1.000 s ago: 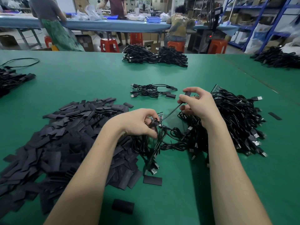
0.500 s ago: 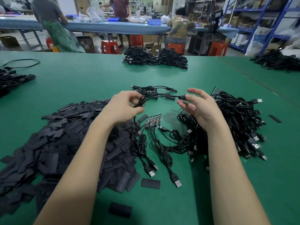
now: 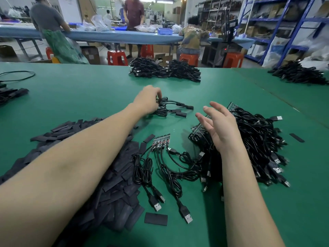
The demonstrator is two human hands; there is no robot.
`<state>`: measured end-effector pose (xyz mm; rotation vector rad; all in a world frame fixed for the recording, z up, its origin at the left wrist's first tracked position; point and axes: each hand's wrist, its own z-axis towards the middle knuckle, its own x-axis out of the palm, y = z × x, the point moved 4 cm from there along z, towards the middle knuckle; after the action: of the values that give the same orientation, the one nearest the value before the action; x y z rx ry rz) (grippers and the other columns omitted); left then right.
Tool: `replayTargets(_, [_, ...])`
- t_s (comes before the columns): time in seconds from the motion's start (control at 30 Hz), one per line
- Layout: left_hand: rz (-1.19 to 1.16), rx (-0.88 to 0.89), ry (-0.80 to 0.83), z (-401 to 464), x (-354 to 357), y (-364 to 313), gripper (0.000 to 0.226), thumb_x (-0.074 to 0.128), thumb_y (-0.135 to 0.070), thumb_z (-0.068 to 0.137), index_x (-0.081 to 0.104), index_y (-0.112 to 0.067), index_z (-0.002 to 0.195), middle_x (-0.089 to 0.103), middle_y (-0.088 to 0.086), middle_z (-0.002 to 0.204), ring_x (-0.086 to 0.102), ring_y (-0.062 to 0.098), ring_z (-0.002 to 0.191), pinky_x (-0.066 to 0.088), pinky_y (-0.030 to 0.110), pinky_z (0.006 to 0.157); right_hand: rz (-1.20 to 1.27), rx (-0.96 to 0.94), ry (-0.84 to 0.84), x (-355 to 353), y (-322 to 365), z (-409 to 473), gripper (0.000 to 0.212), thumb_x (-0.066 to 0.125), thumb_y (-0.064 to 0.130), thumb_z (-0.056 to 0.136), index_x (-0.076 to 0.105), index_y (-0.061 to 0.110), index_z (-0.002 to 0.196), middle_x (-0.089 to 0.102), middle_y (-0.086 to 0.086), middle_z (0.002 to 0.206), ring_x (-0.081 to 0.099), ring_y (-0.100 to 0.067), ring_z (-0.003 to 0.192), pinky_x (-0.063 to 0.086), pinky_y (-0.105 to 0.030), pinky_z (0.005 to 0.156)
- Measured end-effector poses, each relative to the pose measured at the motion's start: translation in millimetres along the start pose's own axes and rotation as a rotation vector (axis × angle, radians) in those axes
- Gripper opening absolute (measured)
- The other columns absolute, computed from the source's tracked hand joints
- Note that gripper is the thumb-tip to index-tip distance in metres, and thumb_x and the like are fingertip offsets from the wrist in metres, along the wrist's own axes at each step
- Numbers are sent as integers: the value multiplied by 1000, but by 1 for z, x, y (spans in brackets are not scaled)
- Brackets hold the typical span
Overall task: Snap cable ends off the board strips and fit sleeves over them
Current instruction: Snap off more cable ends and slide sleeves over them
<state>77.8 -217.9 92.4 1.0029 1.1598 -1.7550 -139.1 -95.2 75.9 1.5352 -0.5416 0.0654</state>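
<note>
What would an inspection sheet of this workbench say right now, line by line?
Surface: green table, large.
Job's things: board strip with cables attached lies at centre; pile of black sleeves at left.
Clutter: one loose sleeve near the front, another at right.
Hands: left hand grips a small sleeved cable bundle farther back; right hand open, holds nothing, above the cable heap.
Cables: big black heap at right; more heaps at the far edge.
Surroundings: people at a blue bench, red stools, shelving.
</note>
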Motion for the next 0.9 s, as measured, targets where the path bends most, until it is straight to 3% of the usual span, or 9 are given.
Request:
replayTargets(0.1, [-9,-86,46,-4,26,17,40,63,-2,88,53,-7,126,48,18,126,54,36,109,44,37,90,-16,17,23,-1,-1,-1,24,68,7,94,64,9,118,62,-11,122,76,-24,91,62,-29,80])
replayTargets(0.3, [-94,-101,-147,-29,10,23,48,67,-12,90,48,-10,133,46,14,137,44,30,127,43,43,100,-23,39,39,-2,1,-7,10,67,6,94,67,8,104,69,-18,118,77,-24,83,61,-25,69])
replayTargets(0.47, [-528,-288,-235,-96,-3,20,25,67,-23,94,61,-11,114,66,2,112,61,16,101,48,30,93,-130,24,109,8,6,-14,11,66,9,96,68,4,106,75,-12,95,71,-18,68,58,-22,61])
replayTargets(0.57, [-714,-295,-153,-131,8,10,12,68,-27,92,65,-20,100,69,-8,99,68,14,97,55,41,96,-323,13,197,19,5,-19,16,66,14,97,68,4,109,76,-7,86,68,-14,62,56,-21,57])
replayTargets(0.7, [-835,-292,-119,-144,19,-1,3,68,-24,92,66,-24,92,70,-1,98,69,21,97,55,47,95,-772,88,395,42,-11,-30,20,66,21,97,67,5,109,75,-12,93,70,-11,59,57,-21,55])
replayTargets(0.83, [-874,-304,-133,-140,24,-3,7,69,-21,91,65,-26,87,70,1,93,69,23,87,56,37,87,-1415,67,440,61,-38,-37,45,66,55,86,71,11,97,77,-3,85,75,-18,76,57,-28,70])
replayTargets(0.9, [-886,-307,-158,-139,24,-1,8,69,-21,90,65,-26,85,70,-2,91,68,17,83,54,31,82,-1443,31,388,64,-48,-37,51,70,58,82,69,11,103,73,-8,99,70,-24,91,46,-27,70])
